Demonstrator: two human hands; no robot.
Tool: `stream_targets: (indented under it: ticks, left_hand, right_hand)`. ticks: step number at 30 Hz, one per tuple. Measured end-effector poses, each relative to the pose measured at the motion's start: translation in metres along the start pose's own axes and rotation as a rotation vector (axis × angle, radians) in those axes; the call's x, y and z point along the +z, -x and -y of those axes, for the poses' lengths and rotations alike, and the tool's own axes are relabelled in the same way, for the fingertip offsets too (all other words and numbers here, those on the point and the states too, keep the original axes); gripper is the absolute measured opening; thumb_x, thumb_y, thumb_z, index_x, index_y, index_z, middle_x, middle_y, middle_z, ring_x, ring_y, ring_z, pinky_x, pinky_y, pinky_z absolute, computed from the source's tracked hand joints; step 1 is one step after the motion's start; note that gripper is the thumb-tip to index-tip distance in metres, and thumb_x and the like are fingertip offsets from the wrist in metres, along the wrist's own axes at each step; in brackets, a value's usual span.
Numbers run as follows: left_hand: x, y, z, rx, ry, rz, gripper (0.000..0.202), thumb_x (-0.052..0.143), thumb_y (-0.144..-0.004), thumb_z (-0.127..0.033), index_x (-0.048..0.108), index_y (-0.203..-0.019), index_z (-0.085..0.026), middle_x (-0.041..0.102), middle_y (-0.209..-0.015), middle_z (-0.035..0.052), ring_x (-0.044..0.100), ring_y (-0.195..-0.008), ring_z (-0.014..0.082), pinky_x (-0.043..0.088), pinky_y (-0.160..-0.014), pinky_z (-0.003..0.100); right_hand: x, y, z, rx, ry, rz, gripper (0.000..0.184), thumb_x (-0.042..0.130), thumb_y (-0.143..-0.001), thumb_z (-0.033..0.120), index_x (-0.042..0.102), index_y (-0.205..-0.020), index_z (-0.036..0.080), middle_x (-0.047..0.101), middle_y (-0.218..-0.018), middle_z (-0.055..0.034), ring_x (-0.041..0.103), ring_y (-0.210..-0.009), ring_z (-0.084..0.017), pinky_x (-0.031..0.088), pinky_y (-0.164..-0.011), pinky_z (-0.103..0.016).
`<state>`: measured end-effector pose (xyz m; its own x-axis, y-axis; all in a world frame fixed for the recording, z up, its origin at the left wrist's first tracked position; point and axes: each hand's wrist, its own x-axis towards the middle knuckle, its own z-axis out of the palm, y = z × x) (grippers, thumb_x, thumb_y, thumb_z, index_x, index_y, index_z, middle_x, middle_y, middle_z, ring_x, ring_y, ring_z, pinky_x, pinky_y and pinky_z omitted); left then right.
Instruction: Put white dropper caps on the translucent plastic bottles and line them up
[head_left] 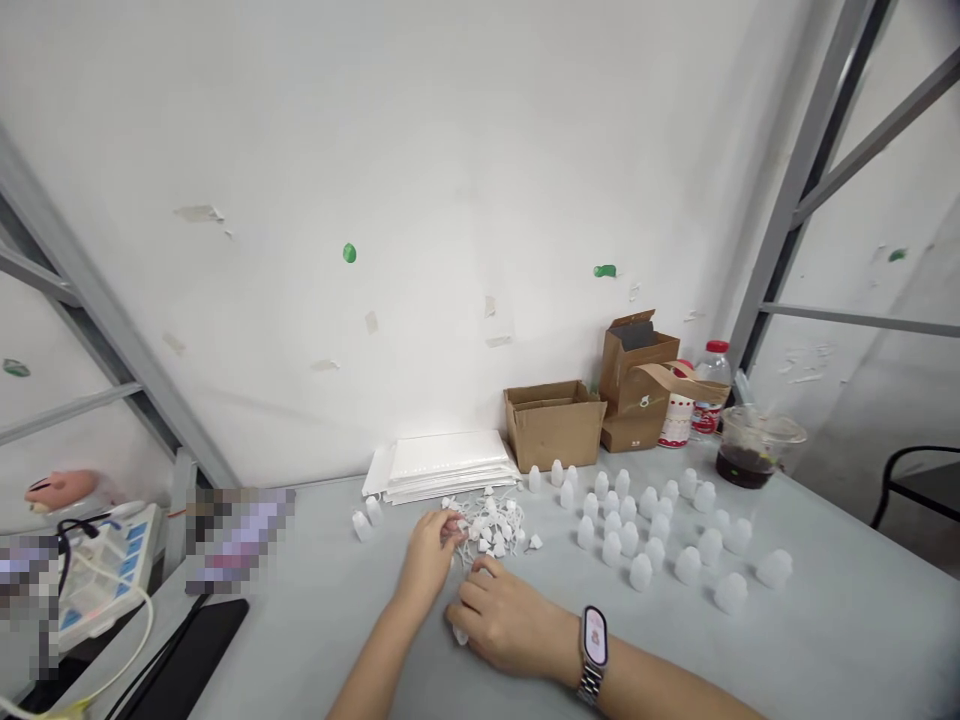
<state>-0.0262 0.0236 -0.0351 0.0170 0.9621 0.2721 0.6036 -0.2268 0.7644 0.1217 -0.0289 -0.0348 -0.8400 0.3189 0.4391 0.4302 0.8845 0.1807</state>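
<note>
My left hand (431,548) reaches to the near left edge of a pile of small white pieces with thin white stems or cords (495,525). Its thumb and fingers are pinched together; what lies between them is hidden. Just in front of the pile, my right hand (499,615) is curled close to the tabletop. A frosted white piece (460,635) shows below its fingers, mostly covered by them. Many frosted white dome-shaped caps (628,540) stand upright in loose rows to the right. Two more caps (361,525) are left of the pile, one leaning.
Flat white packs (442,465) lie stacked by the wall. Behind the caps are an open cardboard box (553,425), a brown paper bag (637,395), a red-capped bottle (712,385) and a plastic bowl of dark liquid (750,455). A power strip (112,570) with cables sits left.
</note>
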Motion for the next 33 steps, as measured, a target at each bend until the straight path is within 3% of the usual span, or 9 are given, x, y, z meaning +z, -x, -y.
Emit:
stream_targets:
  ticks: [3,6,12,15,18,21,23,27,33]
  left_hand:
    - [-0.004,-0.002,-0.002,-0.035,0.083,-0.054,0.017,0.057,-0.064,-0.022,0.064,-0.080,-0.019,0.064,-0.077,0.0033,0.059,-0.072,0.0169,0.047,-0.069,0.029]
    - [-0.009,-0.003,-0.005,-0.064,0.157,-0.120,0.019,0.059,-0.063,-0.026,0.065,-0.079,-0.019,0.066,-0.078,0.0033,0.061,-0.073,0.0176,0.048,-0.072,0.030]
    - [-0.016,-0.002,-0.007,-0.124,0.318,-0.190,0.022,0.060,-0.064,-0.034,0.069,-0.076,-0.018,0.069,-0.088,0.0070,0.061,-0.086,0.0211,0.046,-0.079,0.032]
    - [-0.016,-0.003,-0.007,-0.154,0.409,-0.186,0.030,0.061,-0.063,-0.040,0.069,-0.078,-0.016,0.071,-0.087,0.0086,0.063,-0.086,0.0223,0.048,-0.078,0.033]
    - [-0.015,-0.003,-0.009,-0.254,0.630,-0.144,0.036,0.065,-0.059,-0.043,0.068,-0.081,-0.014,0.071,-0.090,0.0107,0.065,-0.085,0.0232,0.051,-0.075,0.035]
    - [-0.015,-0.001,-0.015,-0.382,0.847,-0.083,0.036,0.071,-0.056,-0.039,0.068,-0.081,-0.014,0.070,-0.093,0.0127,0.065,-0.087,0.0232,0.049,-0.081,0.036]
    - [-0.017,0.001,-0.021,-0.422,0.907,-0.032,0.033,0.071,-0.058,-0.037,0.068,-0.081,-0.014,0.070,-0.094,0.0134,0.064,-0.091,0.0231,0.047,-0.086,0.036]
    - [-0.017,0.006,-0.030,-0.408,0.990,0.080,0.031,0.071,-0.058,-0.038,0.069,-0.077,-0.014,0.069,-0.095,0.0140,0.061,-0.097,0.0243,0.042,-0.092,0.036]
    - [-0.009,0.013,-0.038,-0.304,0.837,0.102,0.038,0.066,-0.060,-0.043,0.070,-0.080,-0.012,0.071,-0.091,0.0121,0.060,-0.096,0.0253,0.042,-0.088,0.035]
  right_hand:
    - [0.000,0.002,-0.004,0.095,-0.032,-0.065,0.014,0.041,-0.084,0.010,0.053,-0.090,0.015,0.055,-0.072,-0.0031,0.046,-0.067,-0.016,0.036,-0.075,-0.031]
    - [-0.004,0.003,-0.006,0.260,-0.131,-0.203,0.013,0.046,-0.085,0.018,0.052,-0.096,0.015,0.057,-0.075,-0.0044,0.049,-0.070,-0.017,0.038,-0.070,-0.030]
    - [-0.015,0.002,-0.004,0.724,-0.593,-0.363,0.014,0.043,-0.087,0.028,0.051,-0.095,0.019,0.061,-0.081,-0.0032,0.055,-0.071,-0.015,0.043,-0.067,-0.026]
    - [-0.016,-0.001,-0.007,0.859,-0.758,-0.393,0.012,0.046,-0.085,0.029,0.053,-0.088,0.019,0.061,-0.075,-0.0006,0.055,-0.066,-0.013,0.044,-0.063,-0.024]
    - [-0.010,-0.002,-0.014,0.909,-0.767,-0.427,0.013,0.050,-0.082,0.029,0.057,-0.083,0.018,0.060,-0.072,-0.0010,0.053,-0.065,-0.014,0.044,-0.062,-0.025]
    - [-0.005,-0.002,-0.019,0.902,-0.738,-0.453,0.016,0.051,-0.081,0.028,0.059,-0.088,0.017,0.060,-0.077,-0.0033,0.052,-0.066,-0.015,0.043,-0.062,-0.026]
    - [-0.003,-0.002,-0.020,0.905,-0.717,-0.412,0.013,0.052,-0.080,0.027,0.060,-0.081,0.017,0.059,-0.072,-0.0019,0.050,-0.063,-0.014,0.041,-0.059,-0.025]
    - [-0.004,-0.004,-0.016,0.946,-0.687,-0.259,0.019,0.055,-0.077,0.025,0.054,-0.060,0.017,0.050,-0.055,0.0037,0.042,-0.053,-0.011,0.033,-0.052,-0.022]
    - [-0.007,-0.004,-0.011,0.953,-0.736,-0.243,0.014,0.054,-0.077,0.025,0.055,-0.065,0.017,0.054,-0.057,0.0039,0.043,-0.053,-0.011,0.033,-0.052,-0.021]
